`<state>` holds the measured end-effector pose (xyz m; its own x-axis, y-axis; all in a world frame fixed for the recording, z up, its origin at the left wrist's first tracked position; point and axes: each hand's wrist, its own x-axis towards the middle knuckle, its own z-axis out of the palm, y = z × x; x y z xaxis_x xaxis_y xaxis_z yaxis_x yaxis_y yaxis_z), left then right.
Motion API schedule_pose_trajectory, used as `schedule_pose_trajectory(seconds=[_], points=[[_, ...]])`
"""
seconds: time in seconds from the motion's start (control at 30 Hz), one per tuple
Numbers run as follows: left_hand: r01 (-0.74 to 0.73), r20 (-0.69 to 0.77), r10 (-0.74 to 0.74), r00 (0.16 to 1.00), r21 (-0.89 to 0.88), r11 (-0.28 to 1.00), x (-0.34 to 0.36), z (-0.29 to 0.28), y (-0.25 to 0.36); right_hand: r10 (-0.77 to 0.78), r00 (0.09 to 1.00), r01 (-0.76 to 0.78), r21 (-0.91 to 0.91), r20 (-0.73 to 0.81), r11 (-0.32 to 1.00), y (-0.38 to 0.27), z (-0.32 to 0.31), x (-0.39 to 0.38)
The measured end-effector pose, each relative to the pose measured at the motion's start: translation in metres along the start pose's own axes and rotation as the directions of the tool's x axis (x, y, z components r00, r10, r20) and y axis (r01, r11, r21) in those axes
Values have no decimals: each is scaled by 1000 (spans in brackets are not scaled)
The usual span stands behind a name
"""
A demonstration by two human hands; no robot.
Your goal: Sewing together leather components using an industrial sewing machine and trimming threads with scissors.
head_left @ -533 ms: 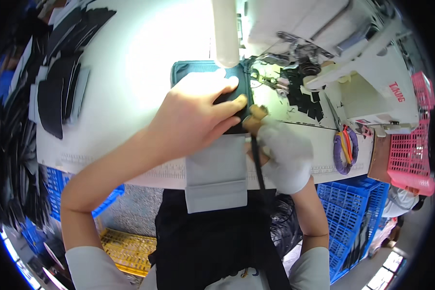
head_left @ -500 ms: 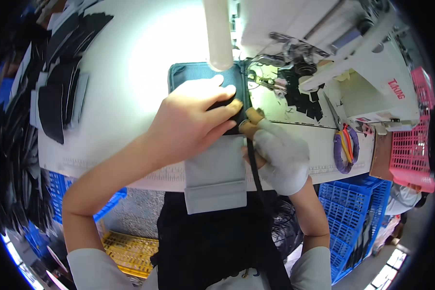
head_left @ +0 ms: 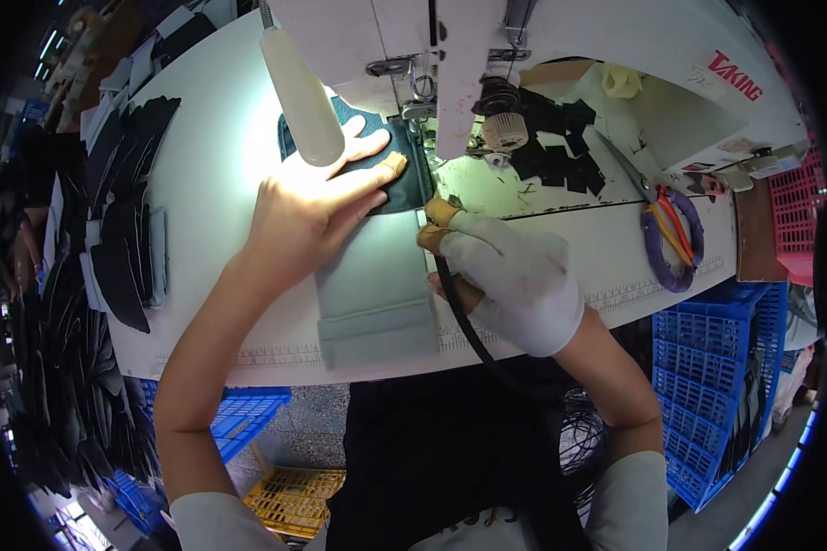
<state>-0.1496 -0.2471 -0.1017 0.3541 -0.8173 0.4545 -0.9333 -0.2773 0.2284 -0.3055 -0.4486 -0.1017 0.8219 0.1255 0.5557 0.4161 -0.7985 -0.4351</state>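
My bare left hand (head_left: pixel 303 207) lies with fingers spread on a dark teal fabric piece (head_left: pixel 404 188), with a fingertip cover on one finger. A light grey panel (head_left: pixel 372 275) extends from the piece toward me over the tabletop. My right hand (head_left: pixel 519 271), in a white glove with tan fingertip covers, pinches a narrow black strip (head_left: pixel 464 326) at the piece's right edge. From there the strip trails down toward my lap. The piece's far right edge sits under the head of a sewing machine (head_left: pixel 455 83), where the needle area is partly hidden.
A white lamp (head_left: pixel 303 101) hangs over my left hand. Black scraps (head_left: pixel 556 165) and scissors (head_left: pixel 666 230) with wrapped handles lie to the right. Stacked dark cut pieces (head_left: pixel 124 248) stand left. A blue crate (head_left: pixel 708 386), a yellow crate (head_left: pixel 294 500) and a pink basket (head_left: pixel 793 211) surround the table.
The fabric has moved farther in under the machine, and the grey panel that overhung the table edge now lies on the top. Both hands have moved along with it. My view has shifted.
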Motion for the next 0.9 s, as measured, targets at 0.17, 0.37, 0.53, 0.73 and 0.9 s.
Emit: schedule_pose_trajectory(seconds=[0.17, 0.37, 0.53, 0.73, 0.9], points=[[422, 266, -416, 870, 36, 906, 0, -1, -4, 29, 999, -29, -12, 14, 1000, -2, 0, 3], [174, -53, -179, 983, -84, 981, 2, 4, -10, 10, 1000, -11, 22, 16, 1000, -1, 2, 5], [481, -258, -541, 801, -261, 837, -9, -30, -16, 27, 1000, -27, -4, 8, 1000, 1, 3, 1], [780, 511, -625, 590, -563, 275, -9, -53, -29, -10, 1000, 11, -58, 14, 998, 1, 2, 0], [267, -569, -81, 818, 251, 931, 56, -69, -58, -43, 994, 55, -122, 96, 991, 0, -1, -1]])
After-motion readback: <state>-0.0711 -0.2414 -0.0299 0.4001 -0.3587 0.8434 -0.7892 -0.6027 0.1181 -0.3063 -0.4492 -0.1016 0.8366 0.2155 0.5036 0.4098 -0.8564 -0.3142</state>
